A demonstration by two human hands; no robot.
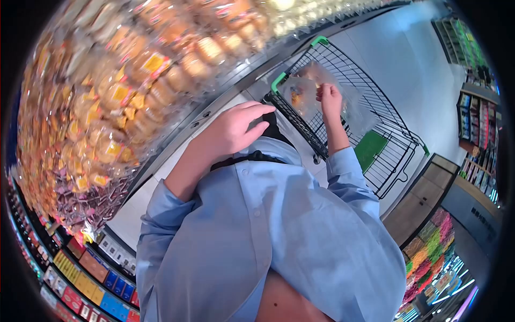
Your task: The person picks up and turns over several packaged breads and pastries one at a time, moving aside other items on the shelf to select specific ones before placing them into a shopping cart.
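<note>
My right hand [331, 102] is over the shopping cart [370, 86], its fingers pinched on the top of a clear plastic bag [301, 96]. Something orange and yellow shows through the plastic, too blurred to name. More clear plastic hangs around and below the hand, inside the wire basket. My left hand [236, 129] hovers in front of my waist, fingers stretched and thumb apart, holding nothing. It is nearest to the cart's near corner and the edge of the snack display.
A display heaped with wrapped snacks [155, 70] runs along the left. The cart has green corners and a green panel [371, 150]. Boxed goods [88, 273] fill shelves at lower left. A wooden cabinet [421, 198] and colourful produce or sweets [429, 249] stand at right.
</note>
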